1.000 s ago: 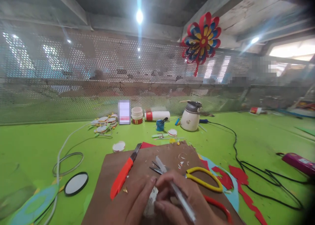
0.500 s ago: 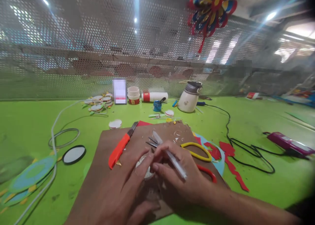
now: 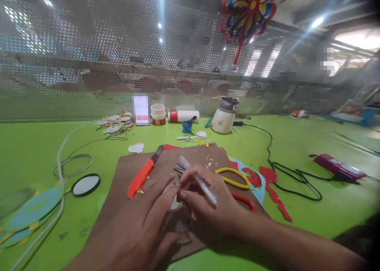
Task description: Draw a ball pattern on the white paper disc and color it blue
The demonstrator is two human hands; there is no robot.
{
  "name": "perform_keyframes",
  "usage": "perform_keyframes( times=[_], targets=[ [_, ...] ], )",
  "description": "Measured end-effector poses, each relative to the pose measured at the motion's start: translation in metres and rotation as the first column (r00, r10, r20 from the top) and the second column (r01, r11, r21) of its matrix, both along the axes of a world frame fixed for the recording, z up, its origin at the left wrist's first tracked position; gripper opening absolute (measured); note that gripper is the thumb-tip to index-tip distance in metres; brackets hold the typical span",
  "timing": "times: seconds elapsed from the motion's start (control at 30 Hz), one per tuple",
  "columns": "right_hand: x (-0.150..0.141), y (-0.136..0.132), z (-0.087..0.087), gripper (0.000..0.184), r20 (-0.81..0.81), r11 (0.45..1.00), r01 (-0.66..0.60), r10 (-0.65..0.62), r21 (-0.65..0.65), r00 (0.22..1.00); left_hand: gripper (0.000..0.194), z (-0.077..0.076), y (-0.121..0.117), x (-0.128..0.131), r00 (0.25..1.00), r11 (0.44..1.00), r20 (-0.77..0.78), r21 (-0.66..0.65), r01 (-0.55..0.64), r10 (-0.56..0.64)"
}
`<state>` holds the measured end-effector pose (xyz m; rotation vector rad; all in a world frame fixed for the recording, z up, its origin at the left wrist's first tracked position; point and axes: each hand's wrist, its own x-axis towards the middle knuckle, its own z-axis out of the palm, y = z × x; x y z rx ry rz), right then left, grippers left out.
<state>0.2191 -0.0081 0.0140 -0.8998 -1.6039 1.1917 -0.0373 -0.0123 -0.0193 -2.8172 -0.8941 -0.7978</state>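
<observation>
My left hand point(image 3: 139, 219) lies with fingers stretched over a small pale disc point(image 3: 175, 203) on a brown board point(image 3: 118, 219); the fingers cover part of the disc. In my right hand point(image 3: 204, 196) is a slim, clear pen-like tool point(image 3: 203, 188), slanting across the fingers. Thumb and forefinger are bent close together by the disc; their tips are partly hidden. Behind the right hand lie scissors with one yellow handle point(image 3: 233, 179) and one red, their dark blades showing beyond the fingers. An orange utility knife point(image 3: 141, 178) rests left of them, blade pointing away.
Farther back stand paper cups point(image 3: 158, 118), a blue paint pot point(image 3: 187, 126) and a white jug point(image 3: 223, 118). On the right are red scraps point(image 3: 271, 184) and a purple device point(image 3: 338, 167) with a black cord. A black-rimmed disc point(image 3: 86, 185) and pale cable point(image 3: 61, 172) lie left.
The whole view has shifted slightly, so things appear a little farther left. My hands keep nearly the same pose around the disc, and the clear tool stays in my right hand.
</observation>
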Motion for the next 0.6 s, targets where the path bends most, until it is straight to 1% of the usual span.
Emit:
perform_keyframes(
  times=[0.07, 0.1, 0.13, 0.2, 0.23, 0.3, 0.37, 0.47, 0.53, 0.6],
  targets=[
    [-0.001, 0.001, 0.002, 0.033, -0.023, 0.999, 0.003, -0.005, -0.052, 1.000, 0.094, 0.002, 0.000, 0.002, 0.999, 0.999, 0.035, -0.033, -0.006, 0.007],
    [-0.001, 0.001, 0.003, 0.034, -0.028, 0.997, 0.000, -0.002, -0.075, 1.000, 0.090, 0.004, 0.000, 0.003, 0.999, 0.997, 0.034, -0.073, -0.017, 0.019],
    [-0.002, 0.002, 0.003, 0.036, -0.035, 0.996, 0.005, -0.008, -0.086, 0.999, 0.085, 0.006, 0.001, 0.002, 0.993, 0.997, 0.113, -0.070, -0.025, 0.032],
    [-0.003, 0.004, 0.003, 0.038, -0.059, 0.995, 0.014, -0.020, -0.095, 0.998, 0.080, 0.011, 0.002, 0.000, 0.994, 0.988, 0.104, -0.151, -0.024, 0.040],
    [-0.003, 0.005, 0.003, 0.040, -0.066, 0.996, 0.018, -0.024, -0.093, 0.998, 0.081, 0.014, 0.002, -0.001, 0.999, 0.978, 0.032, -0.208, -0.006, 0.013],
    [-0.005, 0.006, 0.003, 0.040, -0.082, 0.997, 0.043, -0.048, -0.068, 0.995, 0.081, 0.020, 0.003, -0.003, 0.998, 0.982, 0.062, -0.188, 0.011, 0.001],
    [-0.006, 0.007, 0.003, 0.039, -0.084, 0.997, 0.057, -0.060, -0.045, 0.995, 0.078, 0.024, 0.003, -0.003, 0.996, 0.987, 0.091, -0.159, 0.001, 0.014],
    [-0.009, 0.007, 0.004, 0.037, -0.074, 0.998, 0.053, -0.056, -0.043, 0.996, 0.074, 0.028, 0.002, -0.001, 0.996, 0.990, 0.085, -0.144, -0.013, 0.025],
    [-0.010, 0.007, 0.005, 0.039, -0.077, 0.998, 0.044, -0.048, -0.053, 0.996, 0.073, 0.030, 0.002, 0.000, 0.998, 0.987, 0.067, -0.158, -0.009, 0.020],
    [-0.011, 0.009, 0.005, 0.040, -0.081, 0.998, 0.029, -0.033, -0.049, 0.996, 0.073, 0.033, 0.003, 0.001, 0.996, 0.978, 0.078, -0.208, -0.030, 0.047]
  ],
)
